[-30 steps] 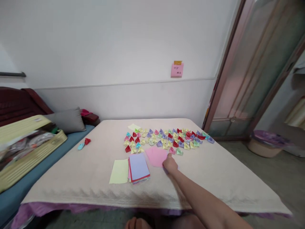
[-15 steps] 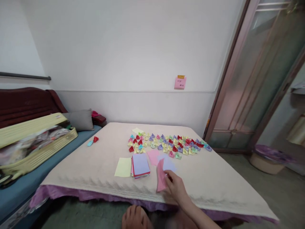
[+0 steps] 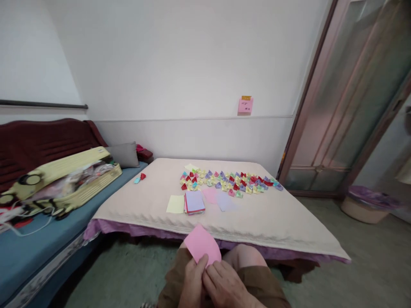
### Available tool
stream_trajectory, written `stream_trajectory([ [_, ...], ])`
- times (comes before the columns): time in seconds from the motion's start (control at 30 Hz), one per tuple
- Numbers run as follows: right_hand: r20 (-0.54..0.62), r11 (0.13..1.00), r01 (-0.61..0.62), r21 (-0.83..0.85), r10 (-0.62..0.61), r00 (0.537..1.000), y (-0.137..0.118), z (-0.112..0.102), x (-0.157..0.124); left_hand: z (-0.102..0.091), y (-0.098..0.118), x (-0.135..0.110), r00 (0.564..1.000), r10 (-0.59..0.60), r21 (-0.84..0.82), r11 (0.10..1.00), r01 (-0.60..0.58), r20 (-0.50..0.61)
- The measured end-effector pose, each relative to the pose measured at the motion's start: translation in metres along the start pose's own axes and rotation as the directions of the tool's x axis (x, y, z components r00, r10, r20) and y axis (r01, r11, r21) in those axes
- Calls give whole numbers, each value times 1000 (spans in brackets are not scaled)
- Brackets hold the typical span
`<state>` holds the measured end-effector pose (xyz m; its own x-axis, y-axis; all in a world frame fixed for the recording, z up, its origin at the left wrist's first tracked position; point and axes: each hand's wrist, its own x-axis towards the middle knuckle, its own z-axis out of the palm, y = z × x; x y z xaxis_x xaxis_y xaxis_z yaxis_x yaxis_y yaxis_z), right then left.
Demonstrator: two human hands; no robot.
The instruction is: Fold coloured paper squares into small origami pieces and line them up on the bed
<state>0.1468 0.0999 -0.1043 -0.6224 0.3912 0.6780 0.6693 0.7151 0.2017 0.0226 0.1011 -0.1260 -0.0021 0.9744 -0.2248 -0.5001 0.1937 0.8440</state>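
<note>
Pink paper sheet (image 3: pixel 199 241), lower centre: left hand (image 3: pixel 194 271) and right hand (image 3: pixel 222 280) pinch its lower edge, visible part unfolded. Done: folded pieces (image 3: pixel 231 179), right of centre. Remaining: flat paper stack (image 3: pixel 194 201), mid-frame, plus loose sheets (image 3: pixel 175 204).

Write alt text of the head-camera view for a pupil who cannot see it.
The left hand and right hand hold a pink paper sheet in front of a cream cloth. On the cloth lie a paper stack, loose sheets and many small folded paper pieces in mixed colours.
</note>
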Motion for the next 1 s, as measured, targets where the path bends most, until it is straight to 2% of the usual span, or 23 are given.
stream_trajectory([
  [0.07, -12, 999, 29, 17, -29, 1000, -15, -9, 3, 6, 8, -14, 994, 32, 2, 999, -32, -104],
  [0.13, -10, 998, 26, 63, -25, 1000, -24, -26, 8, 9, 21, -27, 994, 46, -10, 999, -48, -99],
  [0.2, -8, 988, -25, 153, 26, 1000, -25, -50, 13, 10, 37, -41, 998, 50, -94, 994, -53, -35],
  [0.27, -50, 955, -150, 256, 168, 985, -20, -77, 16, 10, 55, -56, 994, 58, -185, 982, -40, 90],
  [0.33, -74, 870, -308, 385, 362, 929, -11, -101, 15, 11, 69, -72, 982, 38, -193, 981, -2, 183],
  [0.43, 32, 629, -546, 554, 639, 768, 2, -128, 10, 17, 84, -94, 966, 26, -160, 987, 16, 258],
  [0.5, 182, 421, -611, 670, 705, 686, 6, -140, 5, 24, 89, -106, 948, 28, -136, 991, 16, 317],
  [0.6, 409, 108, -601, 792, 637, 653, 5, -152, 0, 35, 92, -119, 920, 32, -127, 992, 19, 390],
  [0.67, 457, -14, -567, 824, 608, 649, 4, -156, -3, 39, 92, -124, 905, 31, -119, 993, 22, 423],
  [0.77, 431, -43, -519, 854, 616, 659, 7, -156, -9, 40, 92, -126, 893, 21, -112, 993, 33, 449],
  [0.93, 442, 104, -578, 810, 539, 717, 13, -157, -14, 38, 93, -125, 889, -19, -99, 993, 71, 457],
  [1.0, 459, 131, -586, 799, 495, 737, 11, -159, -12, 39, 93, -127, 884, -36, -89, 992, 88, 467],
])
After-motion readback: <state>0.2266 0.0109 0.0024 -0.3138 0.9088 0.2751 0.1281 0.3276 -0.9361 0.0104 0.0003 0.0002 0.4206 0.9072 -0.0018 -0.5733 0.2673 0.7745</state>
